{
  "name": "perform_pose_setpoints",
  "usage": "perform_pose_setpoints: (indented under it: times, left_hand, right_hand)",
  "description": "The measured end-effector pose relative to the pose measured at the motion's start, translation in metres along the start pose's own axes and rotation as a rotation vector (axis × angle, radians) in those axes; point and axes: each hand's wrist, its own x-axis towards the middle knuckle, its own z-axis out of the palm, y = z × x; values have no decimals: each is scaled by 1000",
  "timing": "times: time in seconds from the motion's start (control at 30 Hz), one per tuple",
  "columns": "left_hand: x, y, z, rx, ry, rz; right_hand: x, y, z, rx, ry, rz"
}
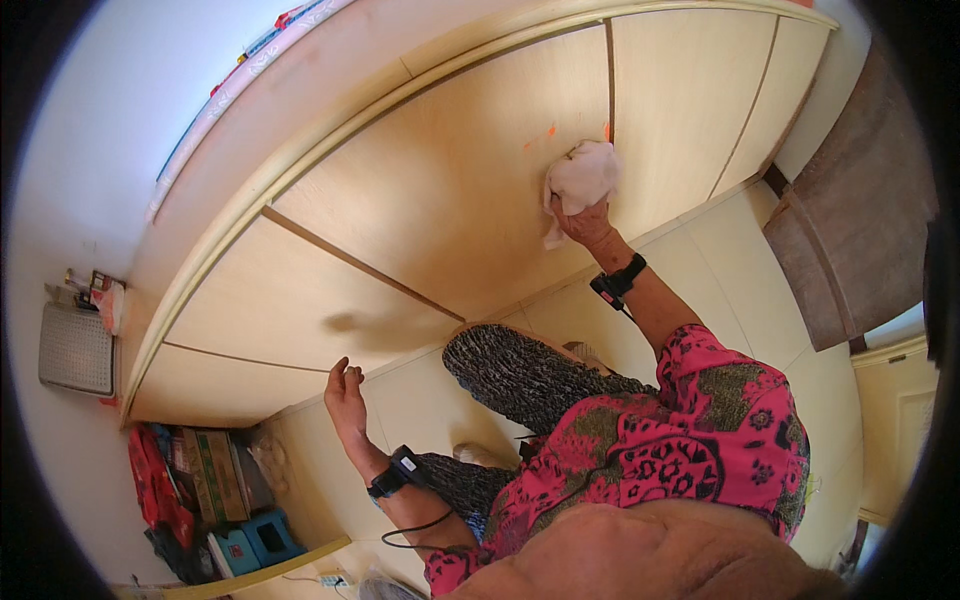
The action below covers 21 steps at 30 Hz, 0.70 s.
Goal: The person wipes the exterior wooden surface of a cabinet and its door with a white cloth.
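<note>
My right hand (587,221) holds a bunched white cloth (585,174) flat against a pale wooden panel (450,172) of a long cabinet. Small orange marks (551,130) show on the panel just above the cloth, close to a dark vertical seam. My left hand (346,390) is raised in front of the cabinet's lower left part, fingers loosely bent and apart, with nothing in it. Its shadow falls on the panel beside it. Each wrist wears a black strap with a small device.
A brown leather-like piece of furniture (847,202) stands at the right. At the lower left are a blue plastic stool (271,537), a cardboard box (214,474) and a red bag (154,480). A grey perforated basket (75,349) is at the left. My knees are close to the cabinet.
</note>
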Motion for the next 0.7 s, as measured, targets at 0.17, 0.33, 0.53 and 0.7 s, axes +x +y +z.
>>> perform_pose_setpoints:
  times: [0.17, 0.33, 0.53, 0.7]
  left_hand:
    - [-6, -1, -4, 23, 16, 14]
    - [-2, 0, 1, 20, 23, 44]
    - [-3, 4, -3, 90, 3, 41]
    - [4, -14, -3, 33, 0, 13]
  right_hand:
    - [-17, -14, 4, 27, -149, -42]
    - [-42, -10, 25, 1035, -185, 490]
    - [1, -47, 1, -36, -339, -371]
    - [42, -80, 11, 32, -100, -397]
